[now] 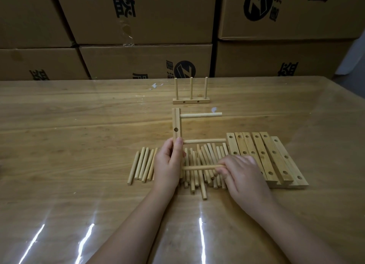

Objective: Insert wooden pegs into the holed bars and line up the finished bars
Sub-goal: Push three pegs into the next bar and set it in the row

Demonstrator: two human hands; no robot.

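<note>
The worktop [69,125] lies open to my left and near me. Ahead, the finished bar [191,101] stands with three upright pegs, apart from the bar in my left grip [167,165]. Loose pegs [199,165] crowd the surface under and between my grips, and the stacked holed bars [264,157] block the right, touching my right grip [241,172]. Cardboard boxes [138,16] wall off the far edge.

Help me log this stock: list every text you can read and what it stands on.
Boxes: big black characters, upside down and cropped; I cannot read them.
Round logo on the boxes: a slanted mark, no letters.
Bars, pegs, table: none.
</note>
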